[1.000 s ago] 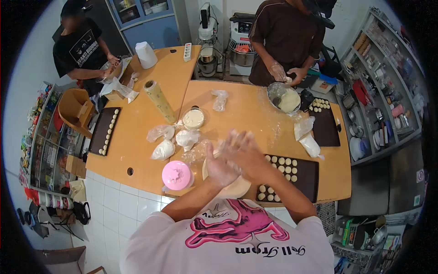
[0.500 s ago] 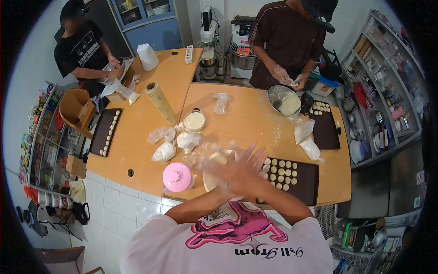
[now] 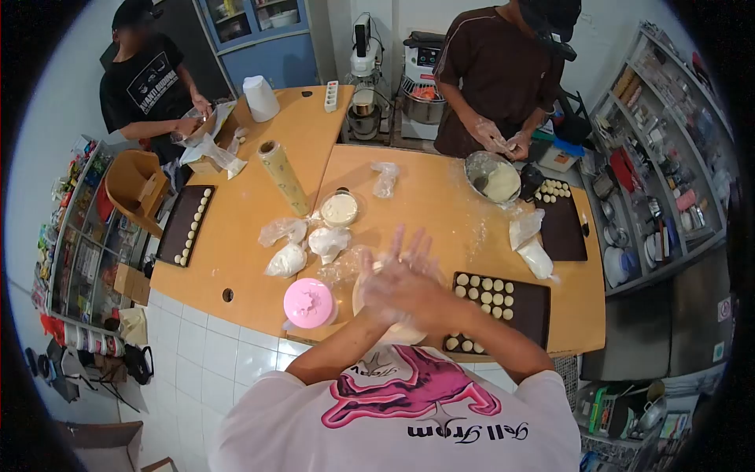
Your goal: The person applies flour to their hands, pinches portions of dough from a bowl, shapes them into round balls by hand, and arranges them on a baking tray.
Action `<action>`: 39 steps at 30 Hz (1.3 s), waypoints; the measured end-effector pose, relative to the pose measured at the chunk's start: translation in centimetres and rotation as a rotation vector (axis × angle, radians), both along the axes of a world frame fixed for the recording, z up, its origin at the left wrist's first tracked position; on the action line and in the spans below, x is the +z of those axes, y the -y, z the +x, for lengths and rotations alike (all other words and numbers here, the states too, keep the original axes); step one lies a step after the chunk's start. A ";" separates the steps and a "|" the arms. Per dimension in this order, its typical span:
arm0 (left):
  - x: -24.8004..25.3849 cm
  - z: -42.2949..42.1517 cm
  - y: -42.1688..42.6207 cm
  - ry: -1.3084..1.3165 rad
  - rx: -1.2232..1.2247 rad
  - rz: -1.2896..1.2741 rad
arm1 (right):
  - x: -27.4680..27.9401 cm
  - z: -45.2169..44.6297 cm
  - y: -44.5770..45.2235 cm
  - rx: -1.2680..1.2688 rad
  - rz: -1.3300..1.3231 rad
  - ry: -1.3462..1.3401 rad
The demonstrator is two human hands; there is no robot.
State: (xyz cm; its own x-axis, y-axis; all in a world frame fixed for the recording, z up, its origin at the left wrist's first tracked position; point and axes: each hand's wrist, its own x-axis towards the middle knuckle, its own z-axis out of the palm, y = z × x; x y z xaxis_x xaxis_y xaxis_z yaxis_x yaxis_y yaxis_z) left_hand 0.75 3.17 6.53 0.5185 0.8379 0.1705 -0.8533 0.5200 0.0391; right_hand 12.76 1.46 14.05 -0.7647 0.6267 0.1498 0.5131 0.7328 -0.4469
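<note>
Both my hands are pressed together above a large pale bowl (image 3: 363,295), near the table's front edge. My right hand (image 3: 410,293) lies on top, its fingers stretched out and blurred. Beneath it is my left hand (image 3: 377,303), mostly covered, its fingers smeared by motion. Whether anything lies between the palms is hidden. To the right, a dark tray (image 3: 535,311) holds several rows of small round dough pieces (image 3: 486,297). Left of the bowl stands a pink lidded container (image 3: 308,304). Behind it are white bags (image 3: 286,259) and a round tub (image 3: 339,210) of something white.
A co-worker in brown (image 3: 503,79) handles dough over a metal bowl (image 3: 493,178). Another co-worker (image 3: 149,86) works at the far left. A film roll (image 3: 284,179), a clear bag (image 3: 384,179), a white bag (image 3: 535,256) and two more trays (image 3: 560,228) are on the table.
My hands have rubbed across each other, going from more upright and apart to lying one over the other. The co-worker in brown has brought both hands together near the metal bowl.
</note>
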 end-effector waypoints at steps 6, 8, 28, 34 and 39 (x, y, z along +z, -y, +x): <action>3.2 1.9 2.3 -0.077 0.076 -0.015 | 0.5 -1.8 -0.5 -0.299 0.204 0.114; 4.1 -0.5 0.7 -0.041 0.071 -0.067 | 1.1 0.6 -1.6 -0.008 -0.203 -0.093; 3.0 1.1 -0.5 -0.004 0.097 0.075 | 2.7 0.1 0.2 0.033 0.032 0.060; 5.0 1.6 0.9 -0.062 0.032 -0.012 | 2.6 0.2 -0.6 -0.260 0.334 0.147; 2.6 2.5 0.4 -0.211 0.159 -0.017 | 3.2 -1.1 1.7 0.129 0.161 -0.136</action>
State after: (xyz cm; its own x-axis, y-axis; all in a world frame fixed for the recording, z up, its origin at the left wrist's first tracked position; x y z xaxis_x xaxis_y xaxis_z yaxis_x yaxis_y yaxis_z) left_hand 3.28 2.78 9.11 0.4022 0.9137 0.0577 -0.8983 0.3817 0.2174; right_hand 11.62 -0.22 17.24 -0.8027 0.4853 0.3467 0.3540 0.8555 -0.3780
